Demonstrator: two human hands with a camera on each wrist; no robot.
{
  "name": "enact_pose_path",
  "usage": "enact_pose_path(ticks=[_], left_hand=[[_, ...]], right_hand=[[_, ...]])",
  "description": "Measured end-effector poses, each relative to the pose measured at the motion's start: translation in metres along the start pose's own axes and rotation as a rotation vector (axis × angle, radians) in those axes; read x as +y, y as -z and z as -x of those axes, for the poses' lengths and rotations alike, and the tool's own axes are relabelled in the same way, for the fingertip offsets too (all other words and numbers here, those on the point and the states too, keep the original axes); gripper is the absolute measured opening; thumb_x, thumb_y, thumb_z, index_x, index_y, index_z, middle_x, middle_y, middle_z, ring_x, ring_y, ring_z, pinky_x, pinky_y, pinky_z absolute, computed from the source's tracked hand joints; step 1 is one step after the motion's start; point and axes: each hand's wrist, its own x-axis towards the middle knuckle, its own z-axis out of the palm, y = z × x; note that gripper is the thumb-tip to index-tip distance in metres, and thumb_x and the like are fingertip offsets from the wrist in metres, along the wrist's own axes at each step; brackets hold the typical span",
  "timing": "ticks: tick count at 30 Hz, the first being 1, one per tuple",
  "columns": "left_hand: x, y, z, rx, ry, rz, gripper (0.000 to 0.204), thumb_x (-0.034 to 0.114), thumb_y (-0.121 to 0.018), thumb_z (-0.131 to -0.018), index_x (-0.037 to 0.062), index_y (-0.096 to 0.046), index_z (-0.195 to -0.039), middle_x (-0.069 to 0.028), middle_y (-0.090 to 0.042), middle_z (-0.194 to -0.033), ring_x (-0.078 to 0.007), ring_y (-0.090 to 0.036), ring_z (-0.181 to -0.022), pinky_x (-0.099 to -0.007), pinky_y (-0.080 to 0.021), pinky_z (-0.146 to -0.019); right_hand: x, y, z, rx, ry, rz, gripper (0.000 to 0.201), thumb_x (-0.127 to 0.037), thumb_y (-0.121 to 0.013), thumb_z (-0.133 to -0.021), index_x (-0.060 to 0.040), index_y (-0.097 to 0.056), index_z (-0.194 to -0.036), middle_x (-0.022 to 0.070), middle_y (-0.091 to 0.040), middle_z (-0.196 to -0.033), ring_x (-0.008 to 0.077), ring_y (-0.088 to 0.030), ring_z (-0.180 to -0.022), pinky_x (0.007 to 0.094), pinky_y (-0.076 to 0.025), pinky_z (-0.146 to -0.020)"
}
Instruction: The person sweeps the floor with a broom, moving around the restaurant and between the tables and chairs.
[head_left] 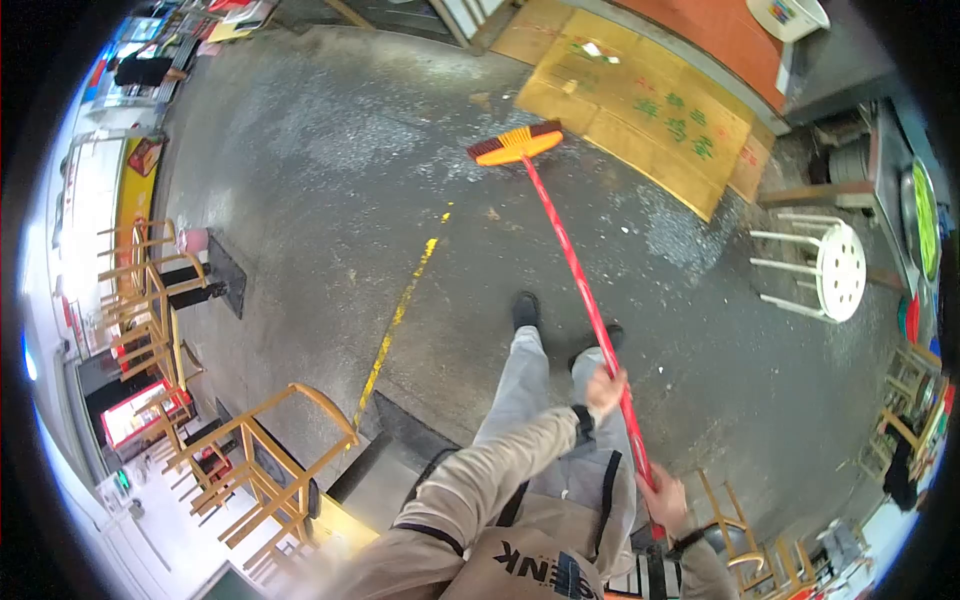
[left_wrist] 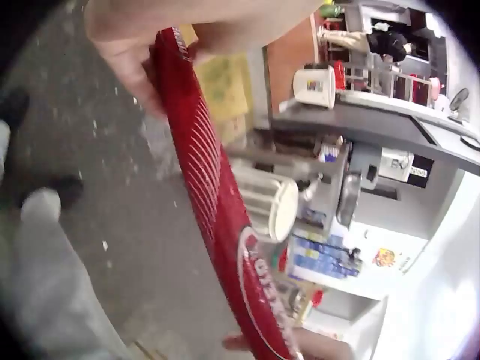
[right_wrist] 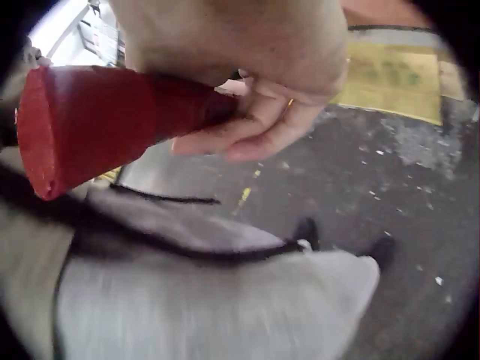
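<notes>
A push broom lies across the head view, its long red handle (head_left: 572, 260) running from the person's waist out to an orange head (head_left: 520, 146) with dark red and yellow bristles. The broom head is at the floor, beside a sheet of cardboard. Partway along the handle, the left hand (head_left: 605, 392) grips it. Lower down, close to the handle's end, the right hand (head_left: 665, 500) holds on. In the left wrist view the handle (left_wrist: 217, 195) passes under the left hand (left_wrist: 187, 45). The right wrist view shows the handle's blunt end (right_wrist: 90, 120) sticking out behind the right hand (right_wrist: 247, 75).
Flattened cardboard (head_left: 640, 105) covers the floor at the far right. A white round stool (head_left: 840, 270) lies on its side in view at right. Wooden chairs (head_left: 270, 460) stand at left. A yellow line (head_left: 400, 310) marks the wet-looking grey floor (head_left: 310, 190). Another person (head_left: 145, 70) is far left.
</notes>
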Motion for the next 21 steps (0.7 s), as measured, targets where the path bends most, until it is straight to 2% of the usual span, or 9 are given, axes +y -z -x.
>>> enact_pose_path(ticks=[2, 3, 6, 9, 12, 15, 17, 18, 21], left_hand=[[0.054, 0.068, -0.039, 0.167, -0.158, -0.235, 0.024, 0.019, -0.054, -0.087, -0.0004, -0.043, -0.094, -0.011, -0.062, -0.065, -0.0222, -0.064, -0.054, -0.0361, -0.052, -0.047], [0.051, 0.105, -0.08, 0.131, -0.169, -0.01, 0.027, 0.02, -0.055, -0.086, -0.0017, -0.043, -0.095, -0.0129, -0.063, -0.067, -0.0229, -0.064, -0.053, -0.0368, -0.053, -0.048], [0.142, 0.223, -0.117, 0.219, -0.206, -0.184, 0.029, 0.014, -0.055, -0.085, -0.0062, -0.04, -0.1, -0.0122, -0.062, -0.067, -0.023, -0.063, -0.051, -0.036, -0.052, -0.045], [0.169, 0.331, -0.161, 0.379, -0.346, -0.298, 0.049, 0.013, -0.05, -0.088, 0.0005, -0.025, -0.128, -0.0145, -0.06, -0.082, -0.0216, -0.064, -0.057, -0.0363, -0.056, -0.047], [0.189, 0.406, -0.175, 0.369, -0.216, -0.197, 0.056, 0.016, -0.046, -0.091, 0.0104, -0.017, -0.138, -0.0129, -0.06, -0.088, -0.0222, -0.064, -0.059, -0.0386, -0.058, -0.047], [0.172, 0.425, -0.167, 0.404, -0.046, -0.217, 0.05, 0.025, -0.043, -0.092, 0.0116, -0.024, -0.136, -0.0172, -0.064, -0.09, -0.0298, -0.066, -0.066, -0.043, -0.057, -0.052], [0.15, 0.414, -0.158, 0.596, -0.254, -0.742, 0.051, 0.032, -0.042, -0.091, 0.0119, -0.028, -0.136, -0.0235, -0.063, -0.094, -0.0383, -0.064, -0.079, -0.0472, -0.053, -0.066], [0.145, 0.393, -0.148, 0.602, -0.151, -0.607, 0.055, 0.037, -0.04, -0.09, 0.0134, -0.028, -0.138, -0.0271, -0.061, -0.098, -0.0434, -0.059, -0.091, -0.0488, -0.047, -0.077], [0.098, 0.333, -0.146, 0.658, -0.192, -0.504, 0.053, 0.038, -0.04, -0.091, 0.0178, -0.028, -0.139, -0.0281, -0.061, -0.096, -0.0466, -0.058, -0.089, -0.0522, -0.047, -0.077]], right_hand=[[-0.075, -0.013, -0.056, -0.064, 0.027, -0.089, 0.04, -0.038, -0.058, -0.086, -0.0075, -0.057, -0.111, 0.0112, -0.059, -0.055, 0.0273, -0.061, -0.05, 0.0375, -0.045, -0.049], [-0.104, -0.029, -0.084, -0.109, 0.036, -0.139, 0.042, -0.04, -0.057, -0.086, -0.0077, -0.056, -0.112, 0.01, -0.059, -0.054, 0.0247, -0.061, -0.049, 0.0362, -0.045, -0.048], [-0.22, -0.065, -0.154, -0.177, 0.126, -0.234, 0.044, -0.043, -0.057, -0.086, -0.0071, -0.055, -0.112, 0.0068, -0.056, -0.051, 0.0191, -0.058, -0.046, 0.0342, -0.043, -0.046], [-0.303, -0.127, -0.208, -0.241, 0.204, -0.479, 0.047, -0.046, -0.058, -0.085, -0.0063, -0.054, -0.111, 0.0026, -0.054, -0.05, 0.0138, -0.053, -0.043, 0.0303, -0.04, -0.042], [-0.354, -0.174, -0.222, -0.383, 0.076, -0.842, 0.045, -0.048, -0.059, -0.084, -0.0062, -0.058, -0.102, -0.0012, -0.049, -0.05, 0.0097, -0.047, -0.04, 0.0265, -0.038, -0.04], [-0.362, -0.19, -0.22, -0.6, -0.059, -1.045, 0.043, -0.048, -0.061, -0.083, -0.0061, -0.06, -0.091, -0.0037, -0.044, -0.049, 0.0078, -0.043, -0.039, 0.0242, -0.036, -0.039], [-0.343, -0.185, -0.207, -0.604, -0.136, -1.078, 0.041, -0.047, -0.061, -0.083, -0.006, -0.061, -0.083, -0.0043, -0.042, -0.049, 0.0069, -0.042, -0.039, 0.0237, -0.034, -0.039], [-0.327, -0.182, -0.206, -0.615, -0.143, -1.077, 0.042, -0.048, -0.061, -0.083, -0.0055, -0.061, -0.084, -0.004, -0.044, -0.05, 0.0071, -0.042, -0.039, 0.0237, -0.034, -0.039], [-0.269, -0.155, -0.189, -0.579, -0.113, -1.014, 0.039, -0.045, -0.057, -0.087, -0.006, -0.058, -0.086, -0.0048, -0.042, -0.049, 0.0065, -0.04, -0.038, 0.0218, -0.034, -0.041]])
